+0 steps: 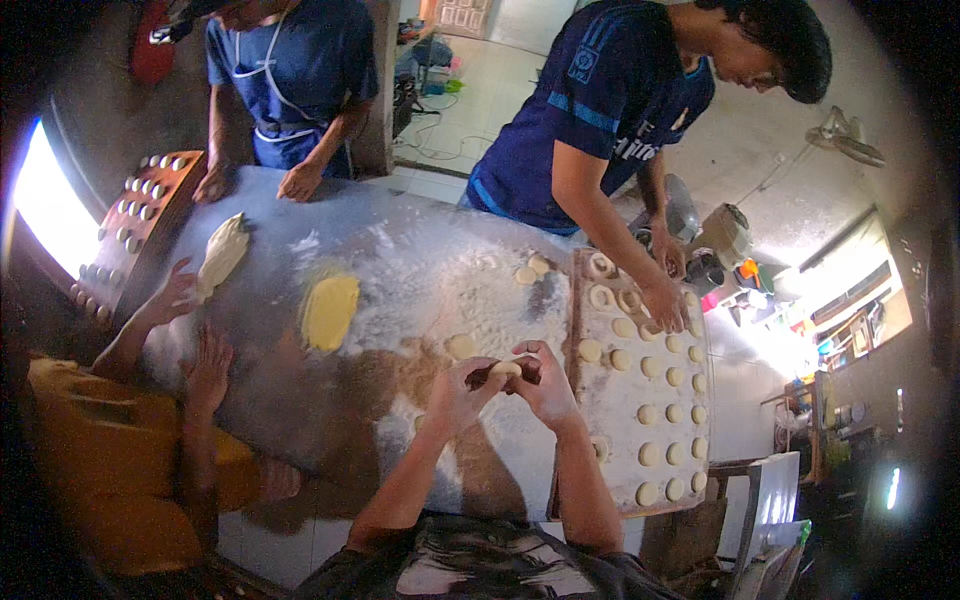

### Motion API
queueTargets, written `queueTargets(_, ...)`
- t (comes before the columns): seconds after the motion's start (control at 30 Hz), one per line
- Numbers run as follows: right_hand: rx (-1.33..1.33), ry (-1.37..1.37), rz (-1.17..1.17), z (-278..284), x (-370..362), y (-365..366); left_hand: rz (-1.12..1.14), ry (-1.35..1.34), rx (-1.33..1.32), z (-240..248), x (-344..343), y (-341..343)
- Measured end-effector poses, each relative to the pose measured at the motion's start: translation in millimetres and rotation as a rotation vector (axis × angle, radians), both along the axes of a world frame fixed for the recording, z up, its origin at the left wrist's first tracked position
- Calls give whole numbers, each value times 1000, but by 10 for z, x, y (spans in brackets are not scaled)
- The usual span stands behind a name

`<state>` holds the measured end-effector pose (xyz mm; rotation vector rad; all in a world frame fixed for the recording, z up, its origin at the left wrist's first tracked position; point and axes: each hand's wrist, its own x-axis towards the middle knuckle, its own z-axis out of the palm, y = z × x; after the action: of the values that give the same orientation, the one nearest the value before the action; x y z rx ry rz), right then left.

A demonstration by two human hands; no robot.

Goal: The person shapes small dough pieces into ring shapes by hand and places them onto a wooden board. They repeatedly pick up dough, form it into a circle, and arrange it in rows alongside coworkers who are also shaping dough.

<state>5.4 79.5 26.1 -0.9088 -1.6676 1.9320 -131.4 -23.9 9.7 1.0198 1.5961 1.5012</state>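
Over the floury table (350,400), my left hand (457,395) and my right hand (546,388) meet, fingers curled around one small pale round of dough (507,369). The thumbs press at its near side, and a dark patch shows beside it between the fingers. Just beyond my left hand lies a dough round (460,346) on the table. To my right, a flour-dusted wooden tray (628,400) bears rows of dough rounds (648,413). Farther off, near the tray's far left corner, a couple of small dough pieces (538,265) lie in the flour.
A yellow dough slab (331,312) and a long pale dough roll (224,252) lie to the left. A person in a blue jersey (600,130) reaches over the tray. Another stands behind the table; a third person's hands (207,368) are at left. A second tray (150,210) stands far left.
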Motion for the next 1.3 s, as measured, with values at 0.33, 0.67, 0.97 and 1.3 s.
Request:
queueTargets(0.33, 441, -12, -200, -34, 118, -28, 299, 647, 171, 199, 400, 208)
queueTargets(0.67, 334, 68, -240, 124, 675, -121, -44, -666, 588, 282, 983, 260)
queueTargets(0.97, -105, 314, -27, 434, 1225, -70, 29, 185, 169, 45, 1497, 437)
queueTargets(1.3, -139, 825, -46, 198, 1827, 172, 107, 289, 251, 310, 2084, 557)
